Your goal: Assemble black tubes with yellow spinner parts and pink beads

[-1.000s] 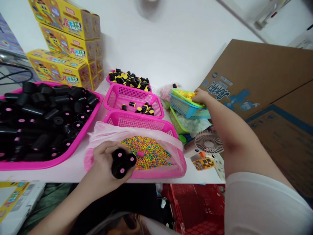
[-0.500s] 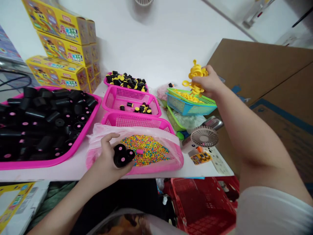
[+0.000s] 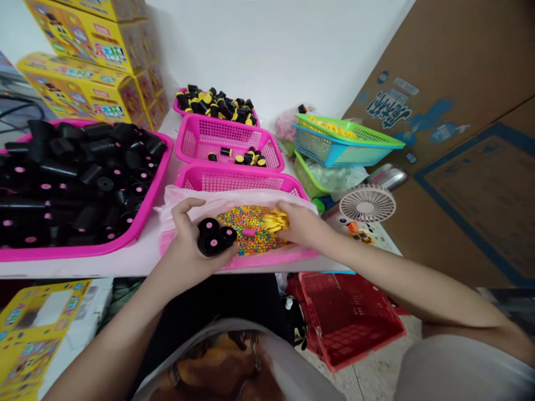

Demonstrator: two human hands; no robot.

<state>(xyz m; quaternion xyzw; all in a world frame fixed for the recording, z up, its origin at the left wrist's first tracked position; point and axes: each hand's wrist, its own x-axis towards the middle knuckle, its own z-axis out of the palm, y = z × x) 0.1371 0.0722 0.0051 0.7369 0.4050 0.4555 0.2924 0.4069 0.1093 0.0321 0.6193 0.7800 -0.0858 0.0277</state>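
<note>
Three black plastic cups (image 3: 214, 236) with pink dots inside are grouped in my left hand (image 3: 188, 253), its thumb and fingers wrapped round them. My right hand (image 3: 307, 225) is closed on a bunch of yellow plastic pieces (image 3: 276, 221). Both hands are over small multicoloured beads (image 3: 246, 214) in a plastic-lined pink basket (image 3: 246, 264). A small pink scoop-like cylinder (image 3: 249, 232) lies on the beads between the hands. More yellow pieces (image 3: 334, 127) fill a green basket (image 3: 368, 136) at the back right.
A large pink tray (image 3: 142, 225) of black cups stands at left. Behind the beads are pink baskets (image 3: 192, 139) with black-and-yellow capped cylinders. Yellow boxes (image 3: 83, 83) are stacked back left. A small fan (image 3: 368, 203) and a cardboard box (image 3: 460, 83) are at right; a red crate (image 3: 355, 317) sits below.
My right hand has come down and left from above the green basket to the beads, carrying the yellow pieces. My left hand still holds the cups. The view has shifted.
</note>
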